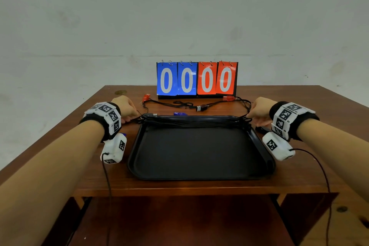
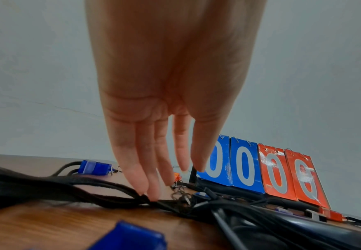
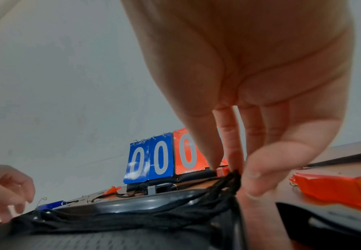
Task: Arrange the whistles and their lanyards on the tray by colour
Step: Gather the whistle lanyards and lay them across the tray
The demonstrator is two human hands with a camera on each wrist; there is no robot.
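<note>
Spanning the far edge of the black rectangular plastic tray (image 1: 199,173), a bundle of black cord lanyards (image 1: 191,122) is pinched at 3 o'clock by the right hand (image 1: 259,110); left hand (image 1: 124,107), fingers straight, touches it at 9 o'clock. At 12 o'clock, the blue-and-red flip scoreboard (image 1: 196,79) reads "0000".

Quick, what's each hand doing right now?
Left hand: fingers straight, tips pressing the lanyards.
Right hand: pinching the lanyards' other end.
</note>
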